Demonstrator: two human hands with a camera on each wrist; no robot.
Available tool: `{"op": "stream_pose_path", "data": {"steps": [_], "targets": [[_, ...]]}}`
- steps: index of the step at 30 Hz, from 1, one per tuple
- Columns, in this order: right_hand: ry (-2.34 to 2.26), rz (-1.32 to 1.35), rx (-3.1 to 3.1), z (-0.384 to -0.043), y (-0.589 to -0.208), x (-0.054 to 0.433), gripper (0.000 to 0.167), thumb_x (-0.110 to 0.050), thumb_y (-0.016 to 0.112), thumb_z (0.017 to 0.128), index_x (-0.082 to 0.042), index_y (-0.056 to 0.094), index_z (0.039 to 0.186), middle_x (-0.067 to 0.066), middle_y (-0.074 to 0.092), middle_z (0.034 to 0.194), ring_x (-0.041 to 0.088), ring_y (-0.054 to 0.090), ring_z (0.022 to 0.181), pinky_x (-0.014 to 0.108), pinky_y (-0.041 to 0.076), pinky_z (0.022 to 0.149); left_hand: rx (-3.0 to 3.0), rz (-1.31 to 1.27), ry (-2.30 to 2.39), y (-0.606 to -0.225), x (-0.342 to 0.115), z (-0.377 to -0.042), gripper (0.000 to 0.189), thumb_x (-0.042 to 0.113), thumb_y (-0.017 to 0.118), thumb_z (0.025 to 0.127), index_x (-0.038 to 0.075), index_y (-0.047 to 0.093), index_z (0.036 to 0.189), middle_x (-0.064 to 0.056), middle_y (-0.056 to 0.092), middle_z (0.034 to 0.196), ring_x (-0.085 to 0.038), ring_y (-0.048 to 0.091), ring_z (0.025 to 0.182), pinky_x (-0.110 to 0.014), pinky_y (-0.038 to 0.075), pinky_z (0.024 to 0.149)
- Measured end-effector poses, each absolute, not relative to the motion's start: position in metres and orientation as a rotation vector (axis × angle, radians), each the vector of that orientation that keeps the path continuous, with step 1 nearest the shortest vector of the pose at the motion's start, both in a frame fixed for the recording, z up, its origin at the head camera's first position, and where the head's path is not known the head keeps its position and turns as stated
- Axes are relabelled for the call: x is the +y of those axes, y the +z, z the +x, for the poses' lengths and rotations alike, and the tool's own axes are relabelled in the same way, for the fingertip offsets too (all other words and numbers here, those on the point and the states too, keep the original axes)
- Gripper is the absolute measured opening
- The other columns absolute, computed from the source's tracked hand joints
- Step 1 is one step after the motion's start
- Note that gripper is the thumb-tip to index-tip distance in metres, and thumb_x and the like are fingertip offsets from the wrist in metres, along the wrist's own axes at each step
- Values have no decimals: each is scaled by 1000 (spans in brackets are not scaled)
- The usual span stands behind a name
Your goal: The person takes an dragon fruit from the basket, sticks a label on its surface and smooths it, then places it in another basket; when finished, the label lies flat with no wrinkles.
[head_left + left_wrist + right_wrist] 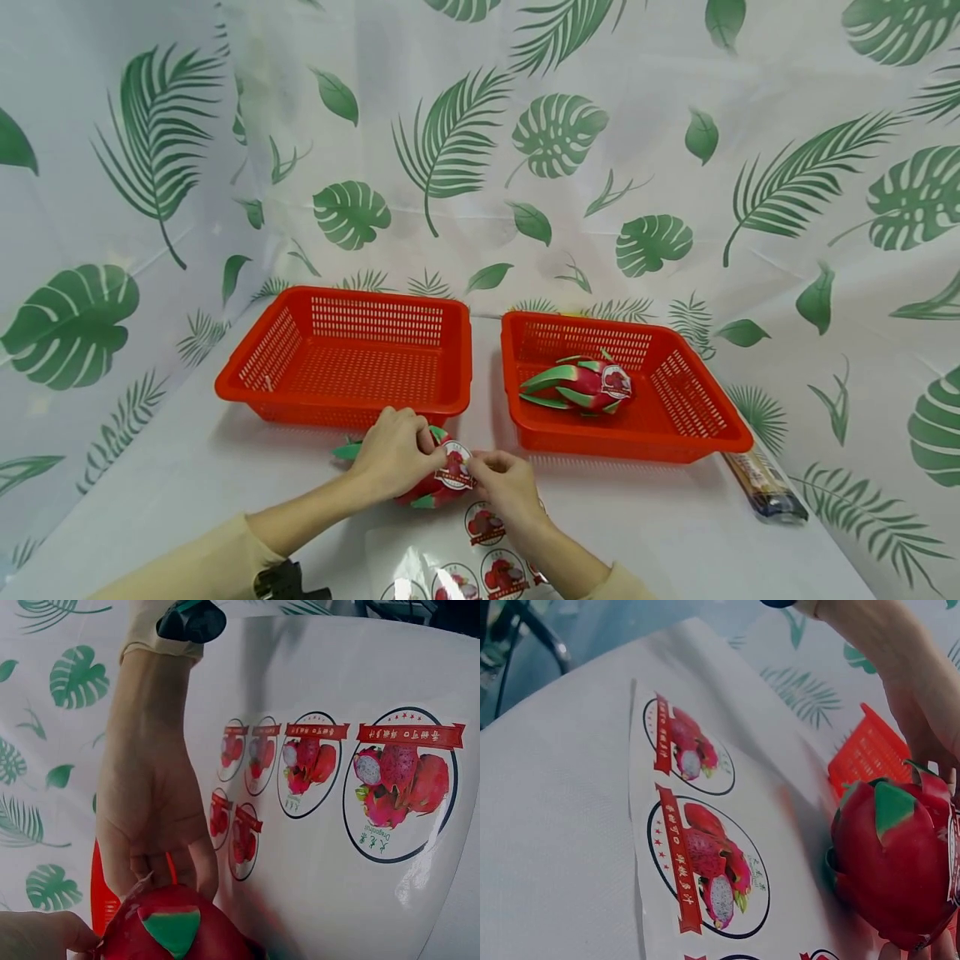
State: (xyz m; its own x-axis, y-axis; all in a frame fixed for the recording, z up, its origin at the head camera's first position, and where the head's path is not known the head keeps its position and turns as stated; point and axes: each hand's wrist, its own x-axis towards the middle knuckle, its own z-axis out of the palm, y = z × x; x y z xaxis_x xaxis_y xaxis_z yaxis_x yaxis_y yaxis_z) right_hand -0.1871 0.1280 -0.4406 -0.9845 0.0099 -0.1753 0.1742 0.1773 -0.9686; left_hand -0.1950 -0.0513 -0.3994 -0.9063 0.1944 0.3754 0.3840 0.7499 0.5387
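A red dragon fruit (431,492) with green scales lies on the table in front of the left basket. My left hand (397,457) grips it from above, its thumb at the upper edge of a round dragon-fruit sticker (455,467) on its side. From the right, my right hand (510,492) pinches the sticker's right edge between thumb and forefinger. In the right wrist view the sticker (954,855) shows edge-on against the fruit (900,862). A sheet of similar stickers (390,546) lies just below the hands, partly covered by my right forearm.
An empty red basket (345,412) stands at the back left. Another red basket (600,442) at the back right holds a dragon fruit (588,385) bearing the same sticker. A brown packet (765,483) lies beside it. A leaf-printed curtain (465,167) hangs behind.
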Motion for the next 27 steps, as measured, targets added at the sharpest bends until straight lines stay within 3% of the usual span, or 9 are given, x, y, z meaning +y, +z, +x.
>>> {"op": "stream_pose_path", "data": {"steps": [9, 18, 24, 27], "targets": [[-2073, 168, 2165, -191, -447, 131, 47, -30, 72, 83, 2, 54, 112, 11, 62, 102, 18, 63, 81, 35, 55, 72, -2610, -429, -1018, -405, -54, -194, 24, 20, 75, 73, 19, 54, 63, 10, 49, 65, -12, 42, 71, -27, 37, 59], [-2054, 49, 1991, -194, -447, 137, 52, -30, 63, 90, 1, 53, 130, 15, 58, 118, 21, 62, 97, 37, 51, 85, -2594, -398, -1103, -405, -54, -195, 20, 19, 76, 73, 16, 56, 77, 8, 51, 68, -12, 42, 72, -29, 36, 61], [-2018, 152, 2071, -196, -444, 123, 48, -36, 68, 85, -2, 61, 118, 9, 61, 105, 16, 61, 84, 30, 53, 71, -2627, -350, -950, -409, -48, -194, 36, 40, 77, 70, 18, 49, 73, 7, 42, 61, -13, 38, 63, -29, 33, 55], [-1998, 178, 2117, -197, -443, 118, 45, -37, 70, 83, -3, 63, 111, 8, 60, 99, 15, 59, 78, 27, 51, 64, -2599, -346, -884, -412, -47, -194, 41, 44, 78, 70, 18, 46, 70, 7, 38, 59, -14, 36, 62, -29, 31, 54]]}}
